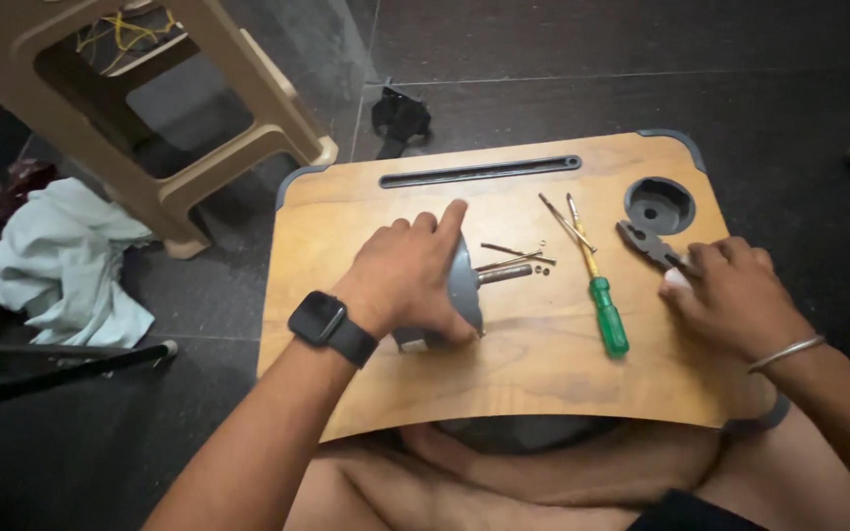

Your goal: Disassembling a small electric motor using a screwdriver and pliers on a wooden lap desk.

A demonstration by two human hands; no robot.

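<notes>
**Wooden lap counter, grey motor part held down**

Wood-grain board forms the counter, which is laid across the person's lap and edged with grey corners. Near its left-middle, a grey round motor part with a metal shaft pointing right is covered by the left hand; the fingers are curled over its far side and the grip is pressed around the part. A black smartwatch is worn on that wrist.

Just right of the shaft, thin metal rods and small screws are scattered. Further right, a green-handled screwdriver is laid with its tip pointing far, a thin rod crossed over its shank. At the far right, dark pliers are held at the handles by the right hand, the grip pressed together on them, just near a round cup recess. A metal bangle is seen on the right wrist.

On the dark tiled floor to the left, a beige plastic stool and a pale cloth are seen.
</notes>
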